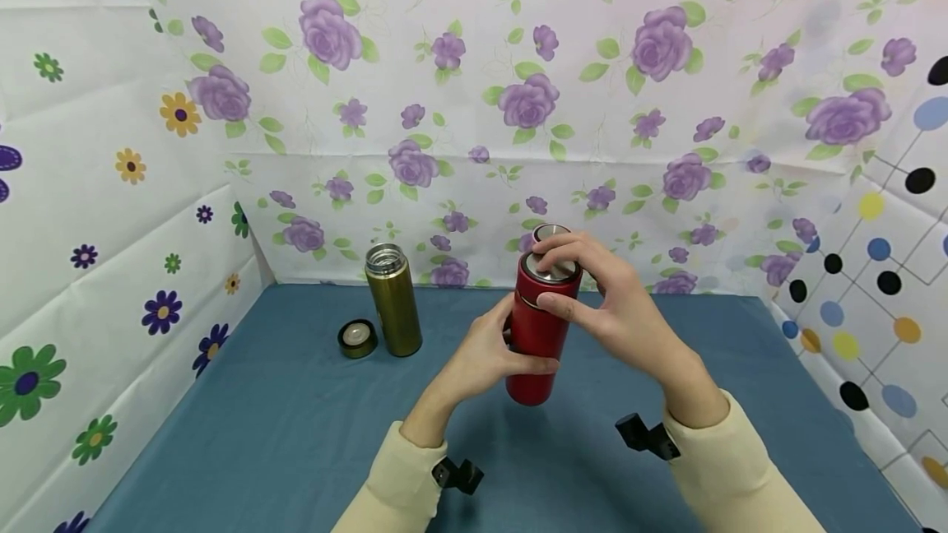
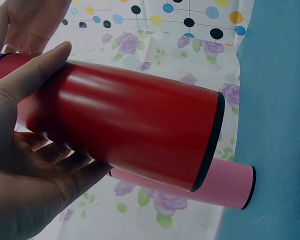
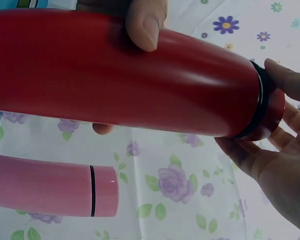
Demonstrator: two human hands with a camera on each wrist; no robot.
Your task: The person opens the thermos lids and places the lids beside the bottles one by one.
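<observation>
In the head view we're seeing the red flask [image 1: 541,331] being held tilted over the blue tabletop [image 1: 267,442], with the left hand [image 1: 481,356] gripping its body and the right hand [image 1: 618,307] gripping the lid [image 1: 565,272], fingertips resting on the silvery top and thumb pressing the side. Over to the left, 1 olive flask [image 1: 397,311] is standing open with its cap [image 1: 357,339] lying just beside it. Going by looks, we're guessing at a stiff metal shell, moderately heavy if it's holding liquid, so we're favouring a wrap round the middle plus a firm pinch on the lid rim. In the left wrist view we're getting the smooth side and dark base; that sheen is looking a bit slippery to us, so we're not trusting 2 fingertips alone. It's probably not that fragile, though the finish could be denting or scratching in a drop. A pink flask [image 2: 230,187] is standing behind it. In the right wrist view we're watching the right fingers closing round the lid end, past the dark ring. As for brands or labels, we're finding no readable writing on any of the 3 flasks.
</observation>
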